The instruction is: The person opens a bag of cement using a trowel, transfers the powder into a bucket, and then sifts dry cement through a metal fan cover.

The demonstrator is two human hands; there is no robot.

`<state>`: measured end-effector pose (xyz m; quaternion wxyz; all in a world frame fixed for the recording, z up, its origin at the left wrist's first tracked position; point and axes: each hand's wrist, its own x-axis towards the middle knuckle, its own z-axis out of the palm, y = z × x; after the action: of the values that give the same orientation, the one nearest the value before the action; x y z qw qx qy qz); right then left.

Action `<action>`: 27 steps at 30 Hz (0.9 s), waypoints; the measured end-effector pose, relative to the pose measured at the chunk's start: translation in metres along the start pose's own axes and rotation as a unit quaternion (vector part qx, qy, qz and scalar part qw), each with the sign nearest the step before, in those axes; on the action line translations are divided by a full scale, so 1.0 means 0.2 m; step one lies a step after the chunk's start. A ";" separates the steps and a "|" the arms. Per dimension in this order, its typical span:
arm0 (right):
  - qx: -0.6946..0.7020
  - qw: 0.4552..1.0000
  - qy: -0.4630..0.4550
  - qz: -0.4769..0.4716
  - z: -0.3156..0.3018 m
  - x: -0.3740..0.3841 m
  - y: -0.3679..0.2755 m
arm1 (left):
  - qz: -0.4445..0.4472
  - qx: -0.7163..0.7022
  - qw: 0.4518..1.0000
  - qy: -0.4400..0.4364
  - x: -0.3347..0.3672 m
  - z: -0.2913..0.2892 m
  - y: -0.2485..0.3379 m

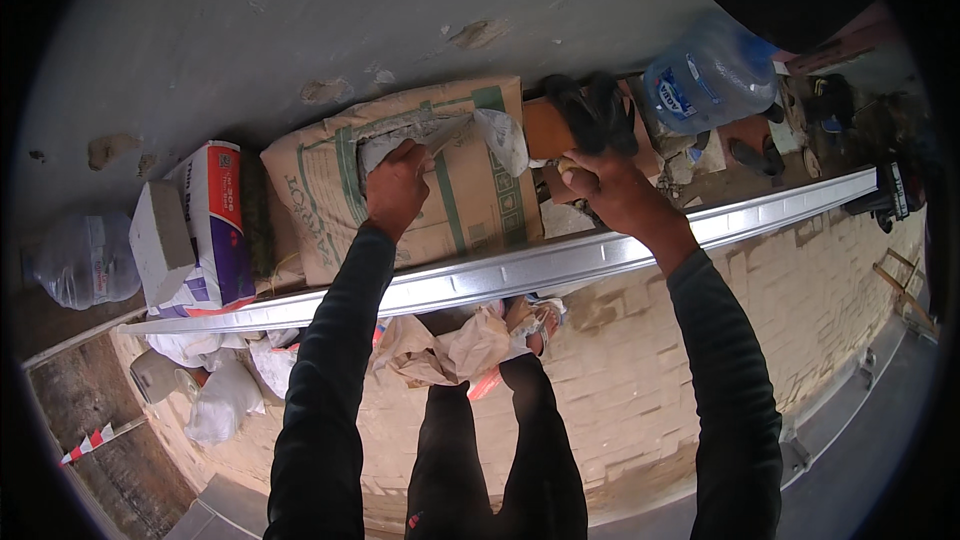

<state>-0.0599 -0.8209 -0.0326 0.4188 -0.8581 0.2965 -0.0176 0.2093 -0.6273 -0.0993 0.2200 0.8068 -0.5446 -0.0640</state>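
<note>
Head view: the left hand is clenched on the torn flap of the cement sack, which lies against the wall. The right hand grips a handle, tool head blurred, just right of the tear, beyond the metal channel.

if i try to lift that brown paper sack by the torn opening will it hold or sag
The sack looks full and bulging, so it is probably heavy for its size. The left hand grips a torn flap with grey powder showing, so the paper there may rip further. Its sides look soft rather than stiff, so it would likely sag and spill; lifting from beneath seems safer.
</note>
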 end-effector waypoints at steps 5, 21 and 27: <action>-0.084 0.996 0.032 -0.012 0.09 -0.05 0.17 | 0.049 0.023 0.998 0.019 0.13 0.02 0.08; -0.005 0.997 0.059 0.057 0.24 -0.05 0.03 | 0.029 -0.003 1.000 -0.005 -0.02 0.08 0.04; 0.002 0.999 0.030 0.043 0.17 -0.09 0.07 | 0.031 -0.024 0.999 -0.008 -0.04 0.12 0.10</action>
<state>-0.0727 -0.7947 -0.0608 0.4115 -0.8429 0.3457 -0.0259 0.1811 -0.6324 -0.1127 0.2367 0.7835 -0.5693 -0.0771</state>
